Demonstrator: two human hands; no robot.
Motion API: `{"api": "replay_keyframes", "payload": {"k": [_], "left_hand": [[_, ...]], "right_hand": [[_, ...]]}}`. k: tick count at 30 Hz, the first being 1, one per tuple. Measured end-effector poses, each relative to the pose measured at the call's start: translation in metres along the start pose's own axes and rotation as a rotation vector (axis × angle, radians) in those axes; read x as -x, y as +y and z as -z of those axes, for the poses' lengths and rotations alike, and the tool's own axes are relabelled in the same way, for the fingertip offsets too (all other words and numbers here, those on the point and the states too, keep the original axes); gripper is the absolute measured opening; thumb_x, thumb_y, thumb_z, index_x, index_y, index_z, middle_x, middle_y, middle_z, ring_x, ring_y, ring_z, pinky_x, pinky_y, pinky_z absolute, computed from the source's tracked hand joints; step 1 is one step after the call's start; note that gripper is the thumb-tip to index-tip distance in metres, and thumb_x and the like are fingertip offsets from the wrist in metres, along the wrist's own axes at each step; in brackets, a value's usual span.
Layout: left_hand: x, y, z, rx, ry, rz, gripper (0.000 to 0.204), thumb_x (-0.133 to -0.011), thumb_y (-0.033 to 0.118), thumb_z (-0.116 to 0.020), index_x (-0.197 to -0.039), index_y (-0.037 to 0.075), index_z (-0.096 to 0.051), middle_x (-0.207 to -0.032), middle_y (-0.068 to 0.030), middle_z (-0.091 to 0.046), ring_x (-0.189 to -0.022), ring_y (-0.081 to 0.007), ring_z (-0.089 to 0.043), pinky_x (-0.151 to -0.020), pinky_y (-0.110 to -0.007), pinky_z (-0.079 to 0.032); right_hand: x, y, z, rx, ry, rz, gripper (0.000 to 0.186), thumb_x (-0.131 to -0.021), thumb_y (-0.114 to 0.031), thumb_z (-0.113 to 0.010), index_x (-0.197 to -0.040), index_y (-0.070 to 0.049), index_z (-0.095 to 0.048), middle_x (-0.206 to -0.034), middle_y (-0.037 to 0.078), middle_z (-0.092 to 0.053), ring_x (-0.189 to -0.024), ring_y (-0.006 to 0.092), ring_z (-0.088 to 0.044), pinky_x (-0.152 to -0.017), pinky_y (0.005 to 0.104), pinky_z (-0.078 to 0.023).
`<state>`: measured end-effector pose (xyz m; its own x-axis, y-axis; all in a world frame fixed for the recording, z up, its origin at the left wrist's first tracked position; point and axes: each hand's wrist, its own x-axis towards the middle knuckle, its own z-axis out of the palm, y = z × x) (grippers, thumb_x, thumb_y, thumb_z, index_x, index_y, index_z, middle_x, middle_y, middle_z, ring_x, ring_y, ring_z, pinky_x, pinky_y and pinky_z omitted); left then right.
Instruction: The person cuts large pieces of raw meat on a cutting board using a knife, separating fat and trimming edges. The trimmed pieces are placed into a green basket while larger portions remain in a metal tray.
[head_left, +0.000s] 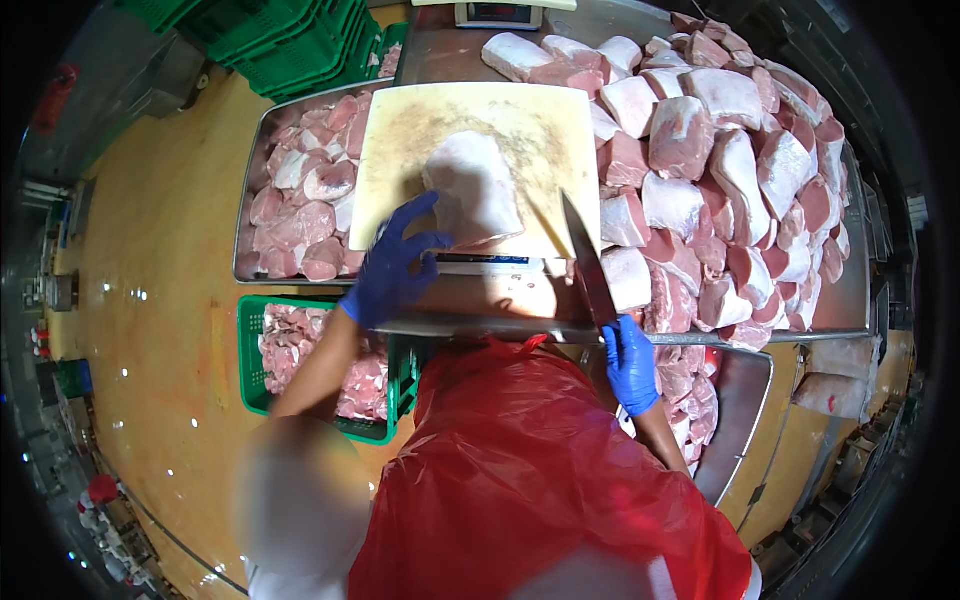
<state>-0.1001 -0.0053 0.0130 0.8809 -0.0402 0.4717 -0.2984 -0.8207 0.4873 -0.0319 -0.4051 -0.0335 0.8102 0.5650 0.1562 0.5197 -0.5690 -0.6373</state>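
A large piece of raw meat (pixel 470 185) with a pale fat side up lies on the cutting board (pixel 400 120), which is off-white and stained. My left hand (pixel 395 260), in a blue glove, is just left of the meat's near end, fingers spread and curving toward it; whether a fingertip touches it I cannot tell. In my blue-gloved right hand (pixel 630 365) is the handle of a long knife (pixel 590 260). Its blade points up and away, with the tip over the board's right side, apart from the meat.
Many meat chunks (pixel 685 140) are heaped on the steel table to the right. Left of the board is a metal tray (pixel 240 240) of cut pieces. Below it stands a green crate (pixel 250 370) of trimmings. Stacked green crates (pixel 290 50) and a scale (pixel 498 14) are at the back.
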Motion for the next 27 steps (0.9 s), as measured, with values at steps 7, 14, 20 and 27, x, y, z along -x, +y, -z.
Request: {"api": "replay_keyframes", "payload": {"k": [7,14,20,27], "left_hand": [[0.024,0.029,-0.089,-0.05,0.515,0.407,0.027,-0.082,0.013,-0.076,-0.107,0.01,-0.067,-0.101,-0.0104,-0.068,-0.09,-0.029,-0.068,-0.078,-0.041,-0.057],[0.034,0.019,-0.096,-0.037,0.615,0.426,0.022,-0.077,0.009,-0.077,-0.096,0.011,-0.067,-0.095,-0.0081,-0.068,-0.084,-0.0287,-0.068,-0.071,-0.041,-0.056],[0.052,0.012,-0.084,0.007,0.637,0.492,0.024,-0.075,0.008,-0.079,-0.095,0.013,-0.066,-0.093,-0.0067,-0.069,-0.082,-0.028,-0.068,-0.071,-0.039,-0.056],[0.065,0.009,-0.085,0.078,0.619,0.493,0.025,-0.074,0.009,-0.081,-0.092,0.014,-0.065,-0.094,-0.0069,-0.07,-0.084,-0.0271,-0.07,-0.071,-0.038,-0.057]], "right_hand": [[-0.09,-0.071,-0.065,0.055,-0.034,0.289,0.014,-0.097,-0.011,-0.06,-0.107,-0.004,-0.053,-0.093,0.021,-0.06,-0.075,0.0433,-0.062,-0.06,0.0498,-0.051],[-0.125,-0.116,-0.085,0.205,-0.088,0.354,0.023,-0.093,-0.008,-0.058,-0.114,-0.004,-0.05,-0.093,0.023,-0.059,-0.072,0.0433,-0.065,-0.058,0.0499,-0.054],[-0.066,-0.046,0.011,0.58,-0.573,0.09,0.03,-0.089,-0.003,-0.051,-0.119,-0.007,-0.048,-0.096,0.025,-0.058,-0.076,0.0476,-0.065,-0.063,0.055,-0.054],[-0.072,-0.098,0.043,0.578,-0.515,0.183,0.032,-0.089,-0.001,-0.052,-0.12,-0.007,-0.047,-0.095,0.026,-0.057,-0.072,0.0475,-0.065,-0.058,0.0541,-0.054]]}}
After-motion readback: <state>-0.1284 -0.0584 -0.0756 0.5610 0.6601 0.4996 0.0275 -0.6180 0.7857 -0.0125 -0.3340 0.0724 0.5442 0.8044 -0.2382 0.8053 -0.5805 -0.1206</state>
